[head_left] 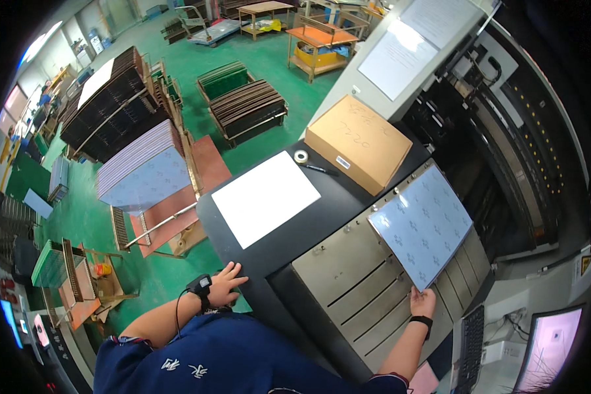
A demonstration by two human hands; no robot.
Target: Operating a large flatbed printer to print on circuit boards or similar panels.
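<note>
My right hand pinches the near edge of a flat rectangular panel faced with pale blue patterned film. The panel rests over the slotted metal machine bed, its far edge by small raised pins. My left hand holds nothing; its fingers are spread at the near left edge of the black tabletop. On that top lies a blank white sheet. A small roll of tape and a black pen sit beyond the sheet's right side.
A closed cardboard box stands behind the bed. The dark machine gantry rises on the right, with a keyboard and a monitor nearer me. Stacked blue-faced panels and slotted racks occupy the green floor on the left.
</note>
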